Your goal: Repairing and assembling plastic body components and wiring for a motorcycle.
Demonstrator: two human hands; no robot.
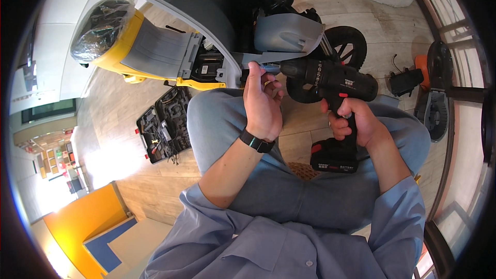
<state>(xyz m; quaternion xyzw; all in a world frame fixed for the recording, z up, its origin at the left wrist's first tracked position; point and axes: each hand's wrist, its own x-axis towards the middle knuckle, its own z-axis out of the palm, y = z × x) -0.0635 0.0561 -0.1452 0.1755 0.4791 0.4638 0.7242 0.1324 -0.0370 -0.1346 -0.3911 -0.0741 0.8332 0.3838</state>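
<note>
My right hand (pixel 352 119) is wrapped round the grip of a black cordless drill (pixel 336 80) with red accents, its battery pack (pixel 334 156) hanging low between my knees. The drill lies level, its chuck pointing left at a grey panel (pixel 287 33) of a yellow and grey scooter (pixel 163 46). Just ahead of the chuck is my left hand (pixel 264 104), palm up, with thumb raised and fingers curled around the tip area. What these fingers pinch is too small and partly hidden to name. A black band circles my left wrist.
An open black tool case (pixel 164 126) with tools and cables lies on the wooden floor to the left. The scooter's wheel (pixel 347 46) stands beyond the drill. Black and orange parts (pixel 421 77) lie at the right, near a railing. Clear plastic wraps the scooter's seat (pixel 106 28).
</note>
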